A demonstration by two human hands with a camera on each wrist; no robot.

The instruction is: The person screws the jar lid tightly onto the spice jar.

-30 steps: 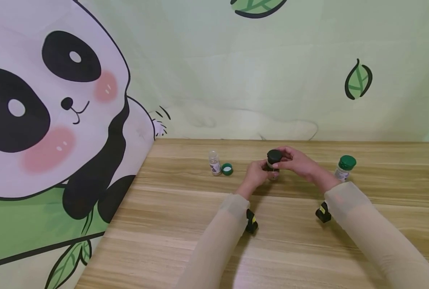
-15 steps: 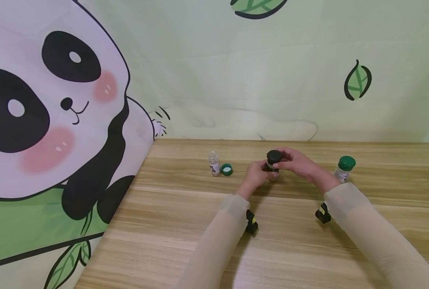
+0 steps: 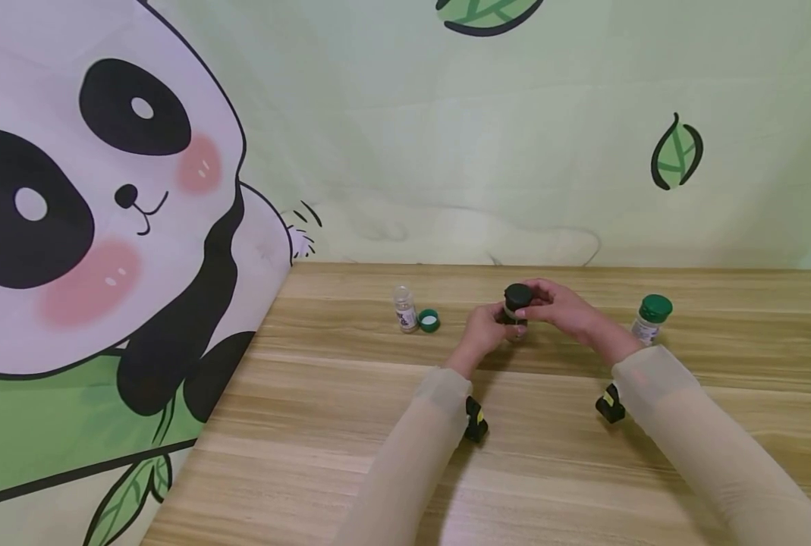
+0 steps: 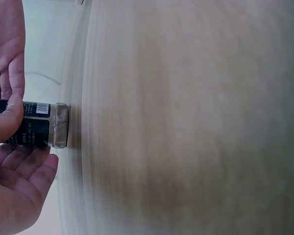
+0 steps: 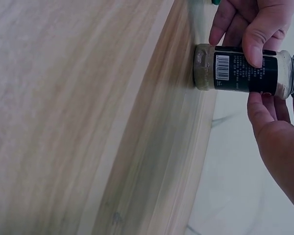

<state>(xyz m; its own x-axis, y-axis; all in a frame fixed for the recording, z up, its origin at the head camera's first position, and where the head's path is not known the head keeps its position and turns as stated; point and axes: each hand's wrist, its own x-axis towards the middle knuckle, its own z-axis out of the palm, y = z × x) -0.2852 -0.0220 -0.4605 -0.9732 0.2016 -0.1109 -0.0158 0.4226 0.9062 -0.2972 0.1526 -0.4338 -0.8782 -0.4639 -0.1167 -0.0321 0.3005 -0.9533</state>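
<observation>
A glass spice jar (image 5: 232, 71) with a dark label and a black cap (image 3: 517, 294) stands upright near the back of the table. My left hand (image 3: 485, 330) grips its body, the thumb pressed over the label in the right wrist view. On the other side, my right hand (image 3: 564, 309) has thumb and fingers around the black cap and the neck just under it. Pale powder shows through the glass at the jar's base and shoulder. In the left wrist view the jar (image 4: 36, 127) appears sideways with its base by the tabletop; its cap is out of that frame.
Left of my hands stands a small clear bottle (image 3: 405, 312) without its lid, and a green cap (image 3: 429, 321) lies upturned beside it. Another jar with a green lid (image 3: 655, 307) stands beyond my right forearm. A panda-print cloth (image 3: 412, 152) hangs behind the wooden table (image 3: 548, 470).
</observation>
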